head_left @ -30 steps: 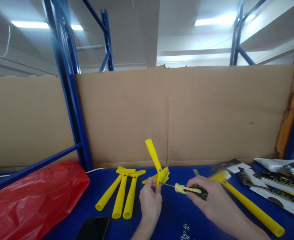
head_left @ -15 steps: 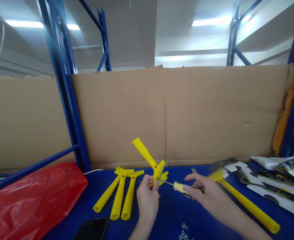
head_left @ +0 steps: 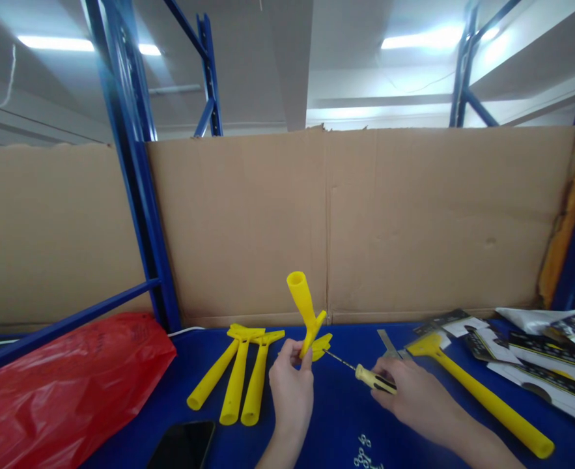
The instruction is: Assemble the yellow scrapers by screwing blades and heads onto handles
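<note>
My left hand point(head_left: 292, 384) grips a yellow Y-shaped tool point(head_left: 303, 298) by its head, its hollow handle pointing up. In my right hand point(head_left: 407, 389) is a screwdriver point(head_left: 372, 378) with a cream and black handle, its shaft aimed left. The screwdriver's tip is close to the head of the held tool; whether they touch I cannot tell. Behind my left hand lies another yellow piece point(head_left: 322, 346). Several yellow tools point(head_left: 236, 384) lie side by side left of my left hand.
A long yellow tool point(head_left: 492, 394) lies at the right, near flat metal pieces point(head_left: 389, 344) and packaged items point(head_left: 546, 365). Small metal rings point(head_left: 364, 451) are at the front. A phone point(head_left: 182, 446) and a red bag point(head_left: 72, 384) lie left. Cardboard point(head_left: 248, 228) stands behind.
The held yellow tool has turned, so its handle is more upright and its open end shows. My right hand and the screwdriver have drawn back to the right and slightly down.
</note>
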Motion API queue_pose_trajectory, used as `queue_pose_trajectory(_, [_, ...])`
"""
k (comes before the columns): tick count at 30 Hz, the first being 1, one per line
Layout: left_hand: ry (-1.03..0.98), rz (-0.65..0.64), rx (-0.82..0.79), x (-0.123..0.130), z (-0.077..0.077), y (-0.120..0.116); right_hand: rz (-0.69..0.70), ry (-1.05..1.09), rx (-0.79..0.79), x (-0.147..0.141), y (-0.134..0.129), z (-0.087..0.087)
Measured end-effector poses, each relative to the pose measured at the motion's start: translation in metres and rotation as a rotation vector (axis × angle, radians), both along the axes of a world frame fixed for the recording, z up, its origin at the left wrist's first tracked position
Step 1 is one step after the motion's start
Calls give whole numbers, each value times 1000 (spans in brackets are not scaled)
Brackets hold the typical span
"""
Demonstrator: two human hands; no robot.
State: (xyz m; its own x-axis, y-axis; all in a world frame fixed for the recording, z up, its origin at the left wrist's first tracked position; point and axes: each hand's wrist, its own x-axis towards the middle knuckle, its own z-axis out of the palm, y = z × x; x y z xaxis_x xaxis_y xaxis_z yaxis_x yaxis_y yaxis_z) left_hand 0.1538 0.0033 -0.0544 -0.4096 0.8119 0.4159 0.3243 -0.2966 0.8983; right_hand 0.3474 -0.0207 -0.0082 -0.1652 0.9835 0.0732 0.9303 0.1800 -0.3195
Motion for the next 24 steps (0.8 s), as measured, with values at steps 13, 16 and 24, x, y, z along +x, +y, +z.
queue_pose_trajectory(13, [577,43,95,4,1,-10,19,-3,5,-1,4,-12])
queue_pose_trajectory(16, [646,72,123,3,-1,-9,37,-7,21,-1,5,-13])
queue_pose_trajectory(24, [789,114,168,1,-3,-5,-37,648,118,3,14,-5])
